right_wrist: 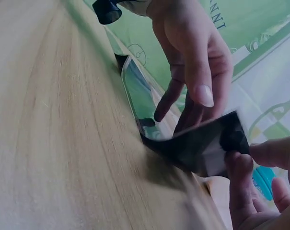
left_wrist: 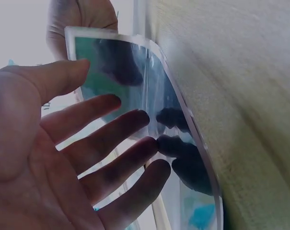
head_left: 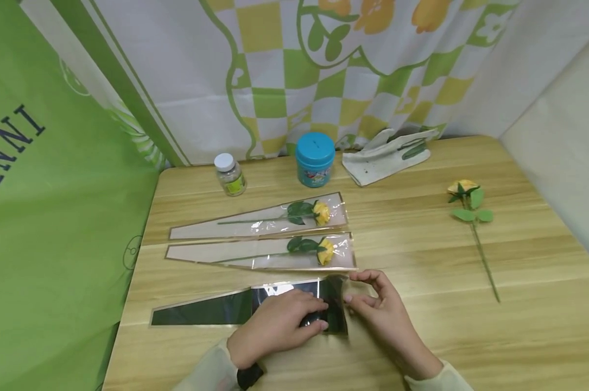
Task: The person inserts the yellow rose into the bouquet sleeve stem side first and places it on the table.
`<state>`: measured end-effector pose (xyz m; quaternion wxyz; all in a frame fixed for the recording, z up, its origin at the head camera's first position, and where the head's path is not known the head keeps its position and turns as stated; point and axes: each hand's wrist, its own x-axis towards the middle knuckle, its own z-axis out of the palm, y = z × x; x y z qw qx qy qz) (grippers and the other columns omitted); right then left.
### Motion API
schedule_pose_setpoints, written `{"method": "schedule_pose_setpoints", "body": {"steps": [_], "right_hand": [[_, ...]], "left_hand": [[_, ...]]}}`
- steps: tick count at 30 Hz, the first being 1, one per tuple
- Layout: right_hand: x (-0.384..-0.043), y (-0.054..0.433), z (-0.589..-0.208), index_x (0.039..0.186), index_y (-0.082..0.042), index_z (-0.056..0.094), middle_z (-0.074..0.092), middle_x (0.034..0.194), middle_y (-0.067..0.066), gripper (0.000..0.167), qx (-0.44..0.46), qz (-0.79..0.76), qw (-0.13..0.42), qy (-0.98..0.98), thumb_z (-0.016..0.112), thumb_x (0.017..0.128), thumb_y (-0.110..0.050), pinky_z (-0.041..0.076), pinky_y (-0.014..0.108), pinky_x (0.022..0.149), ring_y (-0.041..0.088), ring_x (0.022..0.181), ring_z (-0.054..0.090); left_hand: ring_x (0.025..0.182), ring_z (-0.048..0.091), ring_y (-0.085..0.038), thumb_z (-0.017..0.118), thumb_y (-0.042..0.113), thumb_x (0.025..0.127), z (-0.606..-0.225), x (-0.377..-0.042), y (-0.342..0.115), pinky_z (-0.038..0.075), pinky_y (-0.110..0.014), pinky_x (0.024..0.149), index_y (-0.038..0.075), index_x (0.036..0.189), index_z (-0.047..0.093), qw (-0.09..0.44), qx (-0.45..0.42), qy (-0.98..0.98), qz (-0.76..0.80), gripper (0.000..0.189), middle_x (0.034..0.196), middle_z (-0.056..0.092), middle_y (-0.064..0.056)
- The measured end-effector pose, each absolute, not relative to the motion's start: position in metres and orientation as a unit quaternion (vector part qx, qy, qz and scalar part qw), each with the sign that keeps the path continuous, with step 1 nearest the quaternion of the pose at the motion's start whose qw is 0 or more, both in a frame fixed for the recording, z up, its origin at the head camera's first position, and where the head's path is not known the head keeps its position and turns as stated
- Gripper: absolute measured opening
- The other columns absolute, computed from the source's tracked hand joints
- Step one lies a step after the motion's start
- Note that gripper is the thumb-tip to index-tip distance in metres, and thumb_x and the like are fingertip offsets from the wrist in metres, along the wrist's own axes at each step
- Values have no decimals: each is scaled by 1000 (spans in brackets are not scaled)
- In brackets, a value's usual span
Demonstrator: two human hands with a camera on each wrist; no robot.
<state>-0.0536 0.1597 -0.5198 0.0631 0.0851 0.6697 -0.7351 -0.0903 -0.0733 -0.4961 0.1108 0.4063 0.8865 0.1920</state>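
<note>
A black tapered flower sleeve [head_left: 203, 309] with a pale border lies nearest me, its narrow end pointing left. My right hand [head_left: 384, 312] pinches its wide end between thumb and fingers. In the right wrist view, that end of the sleeve [right_wrist: 202, 148] is bent up off the wood. My left hand [head_left: 282, 323] is spread over the sleeve's middle, fingers extended and fingertips right at its glossy surface in the left wrist view. Beyond it lie two white sleeves, the near one [head_left: 187, 253] and the far one [head_left: 191, 232], each with a yellow rose inside.
A loose yellow rose [head_left: 477, 233] lies at the right of the wooden table [head_left: 421, 233]. Along the back stand a small white-capped jar [head_left: 232, 176] and a blue lidded tub [head_left: 316, 160], with white gloves [head_left: 387, 157] beside them. Patterned curtain hangs behind; green cloth [head_left: 55, 244] borders the left.
</note>
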Motion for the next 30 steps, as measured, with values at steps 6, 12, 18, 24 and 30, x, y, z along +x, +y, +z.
{"method": "schedule_pose_setpoints", "body": {"steps": [6,12,18,24,30], "right_hand": [[-51,153,-518,109,7,44,59,117,25,41,105,-751,80,647,78,87,3,64,37,73,28,84,73],[-49,152,-517,112,5,65,72,95,13,30,85,-671,94,730,80,89,-8,63,33,69,24,83,72],[-50,156,-517,106,2,74,74,90,5,19,35,-611,87,786,78,90,-8,61,25,75,18,84,70],[-58,156,-516,105,5,72,74,90,10,28,44,-648,120,751,81,89,-16,60,25,66,20,79,70],[-64,153,-517,101,5,70,74,90,12,30,47,-665,130,734,84,86,-16,58,25,65,19,77,70]], "left_hand": [[109,62,-9,59,47,102,-494,-93,-70,59,-33,80,25,134,69,122,392,889,202,39,121,69,11],[109,62,-8,60,46,102,-493,-92,-68,58,-32,79,26,135,68,118,392,891,197,39,121,69,11],[106,63,-7,62,44,101,-496,-93,-67,58,-30,80,24,127,73,117,373,895,216,35,117,70,11],[103,65,-6,62,45,101,-502,-98,-66,58,-32,81,24,118,77,128,321,892,291,31,110,72,13],[88,71,-13,67,30,101,-501,-103,-63,61,-30,78,8,104,79,198,191,800,533,26,94,76,1]]}}
